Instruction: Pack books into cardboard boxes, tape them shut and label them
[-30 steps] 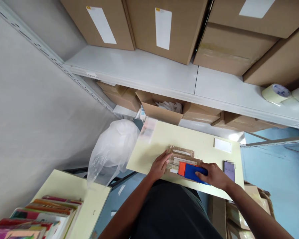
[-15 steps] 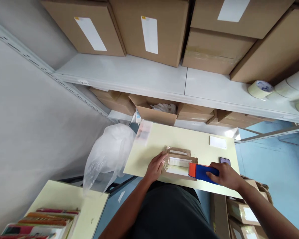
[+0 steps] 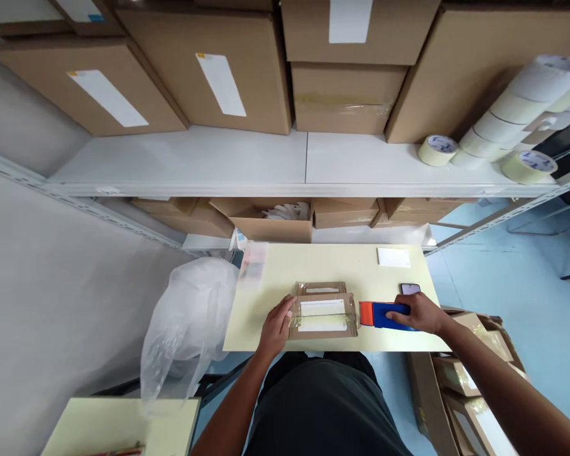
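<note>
A small flat cardboard parcel (image 3: 323,316) with a white label and clear tape across it lies on the pale yellow table (image 3: 342,266). My left hand (image 3: 276,326) rests flat against the parcel's left end, fingers stretched out. My right hand (image 3: 417,313) is closed round a blue and orange tape dispenser (image 3: 380,315), which sits just off the parcel's right edge. A second cardboard piece (image 3: 321,287) lies right behind the parcel.
A phone (image 3: 410,289) and a white card (image 3: 393,257) lie on the table's right part. A clear plastic bag (image 3: 190,316) hangs at the table's left. Large cartons (image 3: 209,69) and tape rolls (image 3: 503,133) fill the shelf ahead. Open boxes (image 3: 460,380) stand on the floor at right.
My right hand has drawn the tape dispenser to the right, off the parcel top to beyond its right edge. My left hand has stayed at the parcel's left end. The view has swung up and right.
</note>
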The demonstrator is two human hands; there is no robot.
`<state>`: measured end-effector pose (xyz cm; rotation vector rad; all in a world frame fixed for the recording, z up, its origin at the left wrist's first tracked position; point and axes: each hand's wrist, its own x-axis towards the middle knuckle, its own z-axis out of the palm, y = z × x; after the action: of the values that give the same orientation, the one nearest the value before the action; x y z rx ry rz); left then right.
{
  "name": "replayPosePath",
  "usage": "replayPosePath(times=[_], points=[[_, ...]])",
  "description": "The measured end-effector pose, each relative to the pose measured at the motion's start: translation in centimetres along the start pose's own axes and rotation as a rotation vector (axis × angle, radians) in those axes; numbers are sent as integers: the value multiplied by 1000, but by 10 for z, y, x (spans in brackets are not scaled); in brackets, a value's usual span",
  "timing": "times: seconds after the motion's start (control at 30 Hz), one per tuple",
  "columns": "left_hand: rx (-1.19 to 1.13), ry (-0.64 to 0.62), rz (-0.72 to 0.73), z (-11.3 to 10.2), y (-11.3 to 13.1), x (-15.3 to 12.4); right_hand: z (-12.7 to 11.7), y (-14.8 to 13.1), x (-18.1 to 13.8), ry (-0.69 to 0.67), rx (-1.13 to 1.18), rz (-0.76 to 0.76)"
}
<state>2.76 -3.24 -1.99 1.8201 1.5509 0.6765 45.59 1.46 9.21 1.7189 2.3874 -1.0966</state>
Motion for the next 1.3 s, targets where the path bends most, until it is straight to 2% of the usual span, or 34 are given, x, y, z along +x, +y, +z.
replayPosePath(times=[0.17,0.3,0.37,0.5,0.57,0.67,0.83,1.0,1.13,1.3], points=[[135,-9,41,-10,3,1,9,20,-1,34,36,48],[387,-17,151,-16,25,10,17,21,4,39,69,46],[484,-114,250,-8,47,18,20,21,7,34,82,31],[559,-380,448,28,95,37,20,23,11,39,113,4],[577,-422,465,43,108,44,19,27,12,42,110,-5],[582,-398,442,51,110,49,19,36,10,47,133,-17],[569,-388,517,46,99,50,27,54,7,49,195,-81],[566,-414,547,44,97,52,27,58,5,41,135,-92],[583,-439,546,43,98,53,16,41,4,13,-18,-7],[625,-456,594,42,103,54,15,-13,14,1,-243,238]])
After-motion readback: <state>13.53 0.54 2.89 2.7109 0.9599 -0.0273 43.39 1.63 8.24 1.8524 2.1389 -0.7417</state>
